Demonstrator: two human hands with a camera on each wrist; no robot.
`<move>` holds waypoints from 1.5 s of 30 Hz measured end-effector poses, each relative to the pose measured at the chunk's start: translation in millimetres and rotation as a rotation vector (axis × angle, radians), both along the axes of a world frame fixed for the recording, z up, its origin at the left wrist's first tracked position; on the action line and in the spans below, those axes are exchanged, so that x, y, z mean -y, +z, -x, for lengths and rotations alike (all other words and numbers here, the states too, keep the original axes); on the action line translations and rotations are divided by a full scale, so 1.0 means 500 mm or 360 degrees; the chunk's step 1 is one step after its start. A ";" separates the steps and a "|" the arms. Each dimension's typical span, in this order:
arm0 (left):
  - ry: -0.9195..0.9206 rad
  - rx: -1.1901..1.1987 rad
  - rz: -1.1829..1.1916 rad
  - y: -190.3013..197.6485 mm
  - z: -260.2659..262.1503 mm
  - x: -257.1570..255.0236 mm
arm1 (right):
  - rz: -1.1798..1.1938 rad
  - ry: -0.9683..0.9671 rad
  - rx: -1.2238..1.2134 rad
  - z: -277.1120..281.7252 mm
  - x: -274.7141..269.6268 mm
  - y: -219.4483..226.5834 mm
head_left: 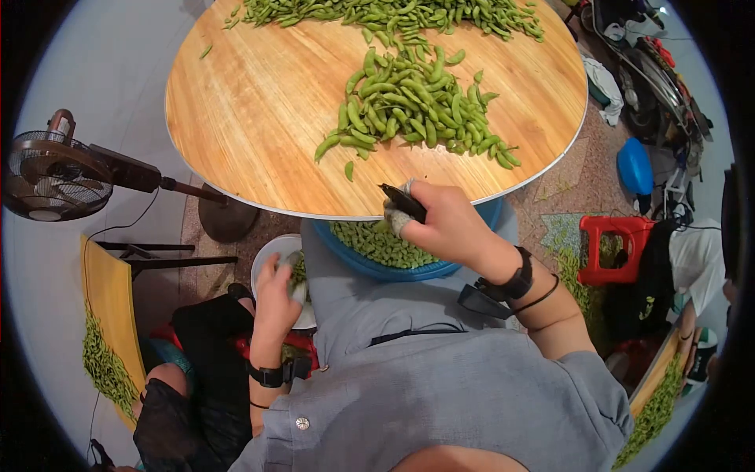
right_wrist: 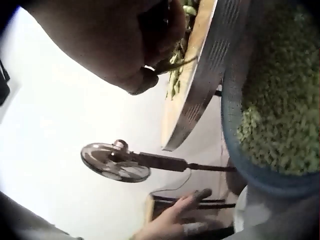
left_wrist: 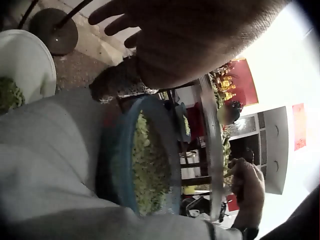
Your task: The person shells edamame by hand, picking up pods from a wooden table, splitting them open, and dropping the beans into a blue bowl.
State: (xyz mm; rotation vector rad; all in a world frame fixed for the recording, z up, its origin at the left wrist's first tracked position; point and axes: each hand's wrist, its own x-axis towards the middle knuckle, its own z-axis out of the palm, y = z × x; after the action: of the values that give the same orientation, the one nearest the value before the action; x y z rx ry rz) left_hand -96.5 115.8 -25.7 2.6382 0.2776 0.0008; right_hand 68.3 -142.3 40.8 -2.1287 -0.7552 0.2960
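My right hand [head_left: 450,219] grips a black tool [head_left: 406,202] with a narrow tip, just over the near edge of the round wooden table [head_left: 252,118]; its exact kind is hard to tell. Grey wraps cover its thumb and a fingertip. A heap of green soybean pods [head_left: 413,102] lies beyond it on the table. Below, a blue basin [head_left: 436,274] at my lap holds shelled green beans [head_left: 377,242]. My left hand [head_left: 275,299] is over a white bowl [head_left: 259,263] with green stuff inside. Its fingers look spread in the left wrist view, the thumb wrapped.
More pods [head_left: 385,12] cover the table's far side. A standing fan [head_left: 63,177] is at the left, near a wooden board [head_left: 110,295] with pods. A person's knee shows at lower left. At right stand a red stool [head_left: 613,271] and a blue tub [head_left: 633,167].
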 end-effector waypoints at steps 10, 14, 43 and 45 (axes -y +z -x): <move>-0.0240 -0.0356 0.1788 0.104 -0.136 0.157 | -0.0536 0.0026 -0.0730 0.044 0.024 -0.033; -0.0075 -0.0352 0.1953 0.091 -0.142 0.165 | -0.0619 0.0071 -0.0596 0.056 0.044 -0.070; -0.0619 0.0477 0.0813 0.048 -0.166 0.164 | -0.0552 0.0201 -0.1988 0.042 0.063 -0.007; -0.0820 0.0713 0.0201 0.053 -0.168 0.159 | -0.0532 0.0218 -0.1904 0.043 0.061 -0.008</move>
State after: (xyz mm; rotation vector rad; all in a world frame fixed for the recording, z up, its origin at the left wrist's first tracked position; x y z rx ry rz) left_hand -12.5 36.3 0.9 2.4250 -0.5316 0.3819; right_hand 46.6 -172.9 37.0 -1.2292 -0.1893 1.2592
